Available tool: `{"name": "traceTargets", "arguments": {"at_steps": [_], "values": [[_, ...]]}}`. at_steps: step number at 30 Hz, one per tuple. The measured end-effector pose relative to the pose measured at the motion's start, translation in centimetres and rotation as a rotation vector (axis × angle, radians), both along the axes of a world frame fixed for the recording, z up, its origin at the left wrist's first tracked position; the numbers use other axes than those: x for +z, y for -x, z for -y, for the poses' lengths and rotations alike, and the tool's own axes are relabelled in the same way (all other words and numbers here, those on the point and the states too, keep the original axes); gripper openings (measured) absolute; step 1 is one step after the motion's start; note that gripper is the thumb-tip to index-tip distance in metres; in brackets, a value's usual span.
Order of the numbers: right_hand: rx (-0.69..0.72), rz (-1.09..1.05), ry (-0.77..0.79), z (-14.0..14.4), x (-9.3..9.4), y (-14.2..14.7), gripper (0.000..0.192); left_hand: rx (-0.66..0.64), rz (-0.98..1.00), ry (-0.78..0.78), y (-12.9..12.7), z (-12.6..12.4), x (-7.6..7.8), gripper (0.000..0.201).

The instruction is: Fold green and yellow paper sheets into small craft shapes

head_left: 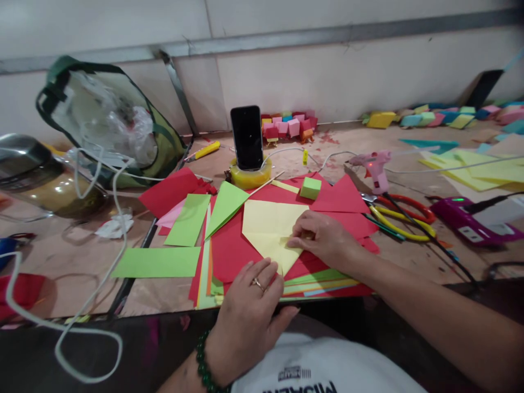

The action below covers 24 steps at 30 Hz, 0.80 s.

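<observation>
Left hand: the left hand lies flat and open, palm down, fingers spread on the red sheets at the near edge of the stack; a ring on one finger, dark green beads at the wrist.
Right hand: the right hand presses down with bent fingers, fingertips pinching a fold of the pale yellow folded paper sheet; not wrapped around it, just pinning the crease.
Yellow paper: matte, thin, folded to a point aimed at the person, lying on top of the stack between both hands.
Paper stack: smooth red paper sheets fan out beneath it, with green, orange and yellow edges showing at the near side.
Green pieces: a light green paper triangle and a flat light green paper rectangle lie to the left, partly off the stack.
Cube: a small light green paper cube sits on red paper just beyond the yellow sheet.
Phone: a black glossy smartphone stands upright in a yellow tape roll.
Tools: a pink plastic glue gun rests to the right, with red- and yellow-handled scissors beside it.
Worktop: a worn brown board worktop, scuffed, crossed by a white cable.
</observation>
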State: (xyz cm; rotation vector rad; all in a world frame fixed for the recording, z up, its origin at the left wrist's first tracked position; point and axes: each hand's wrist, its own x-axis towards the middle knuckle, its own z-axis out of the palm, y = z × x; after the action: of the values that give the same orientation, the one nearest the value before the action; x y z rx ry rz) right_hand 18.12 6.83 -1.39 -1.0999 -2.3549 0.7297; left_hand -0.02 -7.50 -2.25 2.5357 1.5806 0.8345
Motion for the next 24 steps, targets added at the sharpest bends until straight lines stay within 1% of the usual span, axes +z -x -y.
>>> {"name": "traceTargets", "arguments": {"at_steps": [7,12,19,24], "values": [[0.004,-0.003,0.007,0.24,0.28,0.04,0.019,0.019,0.020,0.017,-0.16,-0.16,0.28,0.043],[0.005,0.004,-0.013,0.31,0.34,0.06,0.018,0.030,-0.009,0.010,-0.24,-0.27,0.30,0.037],[0.018,-0.007,-0.018,0.34,0.09,-0.04,0.017,0.030,-0.046,0.022,-0.30,-0.52,0.66,0.034],[0.030,0.001,-0.041,0.27,-0.16,-0.14,0.018,-0.018,-0.064,0.032,-0.20,-0.66,0.98,0.035]]}}
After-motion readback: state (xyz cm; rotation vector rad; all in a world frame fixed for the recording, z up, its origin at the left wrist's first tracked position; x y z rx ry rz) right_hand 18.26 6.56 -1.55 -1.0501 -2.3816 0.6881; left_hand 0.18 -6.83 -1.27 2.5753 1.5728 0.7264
